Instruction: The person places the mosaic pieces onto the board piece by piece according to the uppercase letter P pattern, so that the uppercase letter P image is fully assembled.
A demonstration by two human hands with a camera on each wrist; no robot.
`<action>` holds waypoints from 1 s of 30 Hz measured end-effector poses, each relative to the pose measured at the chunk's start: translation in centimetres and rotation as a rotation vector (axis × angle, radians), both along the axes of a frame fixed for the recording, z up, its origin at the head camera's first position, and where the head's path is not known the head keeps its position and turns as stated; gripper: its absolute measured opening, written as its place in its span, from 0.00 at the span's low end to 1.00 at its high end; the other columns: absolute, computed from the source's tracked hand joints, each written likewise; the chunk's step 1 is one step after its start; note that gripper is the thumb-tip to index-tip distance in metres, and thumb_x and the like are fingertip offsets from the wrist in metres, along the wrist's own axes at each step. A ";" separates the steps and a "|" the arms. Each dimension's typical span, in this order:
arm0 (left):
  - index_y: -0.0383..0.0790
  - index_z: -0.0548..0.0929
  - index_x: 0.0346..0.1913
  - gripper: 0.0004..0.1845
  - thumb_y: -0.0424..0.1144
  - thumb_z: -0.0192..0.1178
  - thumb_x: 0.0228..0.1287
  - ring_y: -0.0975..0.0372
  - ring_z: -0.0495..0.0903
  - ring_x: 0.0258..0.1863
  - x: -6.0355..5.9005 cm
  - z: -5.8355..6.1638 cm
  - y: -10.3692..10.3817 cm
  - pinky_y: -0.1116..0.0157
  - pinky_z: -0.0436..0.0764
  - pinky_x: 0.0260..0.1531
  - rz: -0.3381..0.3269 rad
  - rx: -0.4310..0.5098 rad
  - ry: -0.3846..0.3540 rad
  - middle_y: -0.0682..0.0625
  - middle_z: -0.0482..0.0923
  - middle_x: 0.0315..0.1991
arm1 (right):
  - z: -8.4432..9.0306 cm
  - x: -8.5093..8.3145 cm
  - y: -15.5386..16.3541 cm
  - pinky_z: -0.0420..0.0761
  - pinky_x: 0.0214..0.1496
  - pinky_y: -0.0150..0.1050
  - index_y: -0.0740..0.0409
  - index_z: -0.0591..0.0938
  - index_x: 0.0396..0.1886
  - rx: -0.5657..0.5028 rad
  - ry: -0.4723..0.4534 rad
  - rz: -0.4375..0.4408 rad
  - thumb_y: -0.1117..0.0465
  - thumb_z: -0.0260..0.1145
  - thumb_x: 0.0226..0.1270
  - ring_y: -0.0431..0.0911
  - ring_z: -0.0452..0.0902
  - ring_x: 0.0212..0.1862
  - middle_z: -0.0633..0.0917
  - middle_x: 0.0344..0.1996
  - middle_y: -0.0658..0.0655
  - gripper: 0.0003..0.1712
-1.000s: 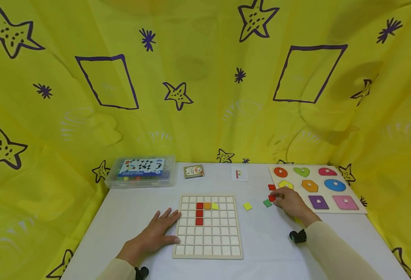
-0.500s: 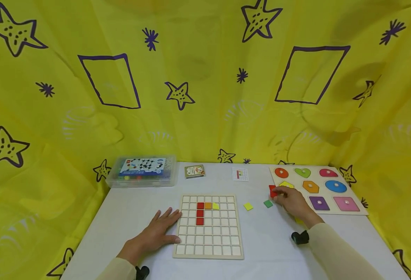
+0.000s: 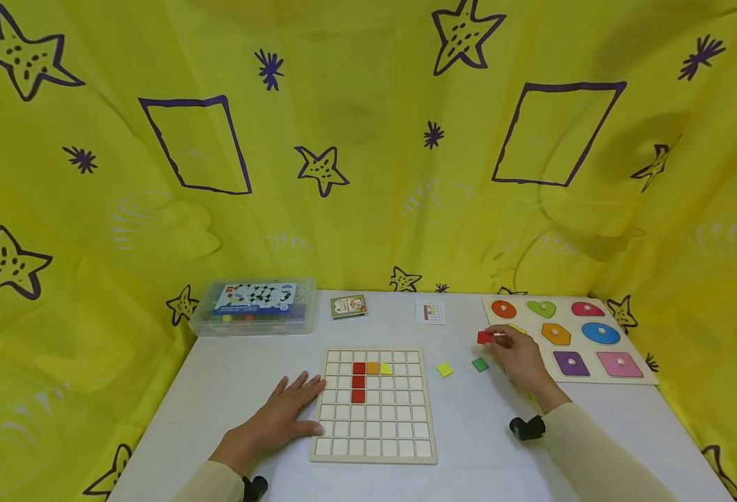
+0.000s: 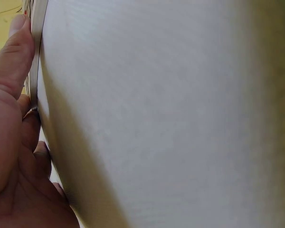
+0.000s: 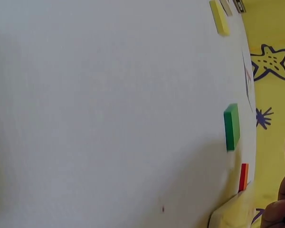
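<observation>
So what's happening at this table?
A person sits at a white table doing a tile puzzle. Their right hand pinches a small red tile, lifted beside the shape-peg board. Their left hand rests flat against the edge of the wooden grid board, which already holds three red tiles, one orange and one yellow. A loose green tile and yellow tile lie on the table between the two boards.
</observation>
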State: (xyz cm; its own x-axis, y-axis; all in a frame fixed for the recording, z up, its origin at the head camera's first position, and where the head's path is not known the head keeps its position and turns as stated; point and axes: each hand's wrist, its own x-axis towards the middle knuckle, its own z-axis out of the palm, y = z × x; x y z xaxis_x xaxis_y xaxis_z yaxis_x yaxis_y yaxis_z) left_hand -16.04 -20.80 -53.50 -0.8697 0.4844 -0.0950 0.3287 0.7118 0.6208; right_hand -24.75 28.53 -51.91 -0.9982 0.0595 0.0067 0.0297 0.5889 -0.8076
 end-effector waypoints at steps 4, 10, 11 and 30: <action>0.38 0.64 0.82 0.50 0.60 0.70 0.64 0.38 0.49 0.84 0.0 0.2 0.1 0.34 0.37 0.81 0.003 -0.027 -0.009 0.39 0.60 0.83 | 0.1 0.2 -0.9 0.80 0.41 0.23 0.58 0.83 0.63 -0.027 0.019 -0.029 0.64 0.68 0.76 0.58 0.81 0.54 0.86 0.53 0.67 0.19; 0.39 0.64 0.82 0.50 0.59 0.70 0.64 0.40 0.48 0.85 0.1 0.4 0.2 0.35 0.36 0.82 0.010 -0.036 -0.016 0.41 0.60 0.83 | 0.2 0.3 -2.0 0.79 0.44 0.18 0.59 0.84 0.64 -0.077 0.061 -0.027 0.65 0.69 0.75 0.56 0.81 0.54 0.87 0.54 0.66 0.19; 0.39 0.64 0.82 0.50 0.59 0.70 0.64 0.39 0.49 0.84 0.1 0.4 0.2 0.35 0.37 0.82 0.012 -0.033 -0.013 0.41 0.61 0.83 | 0.3 0.3 -2.2 0.79 0.44 0.18 0.59 0.84 0.64 -0.089 0.068 -0.024 0.65 0.69 0.75 0.56 0.81 0.54 0.87 0.54 0.66 0.19; 0.41 0.64 0.82 0.50 0.60 0.70 0.64 0.41 0.48 0.85 -0.2 0.1 0.2 0.35 0.37 0.82 0.012 -0.052 -0.019 0.43 0.60 0.83 | 1.3 1.2 -5.5 0.87 0.45 0.32 0.60 0.86 0.63 -0.241 0.041 0.007 0.66 0.70 0.74 0.46 0.80 0.46 0.88 0.49 0.61 0.19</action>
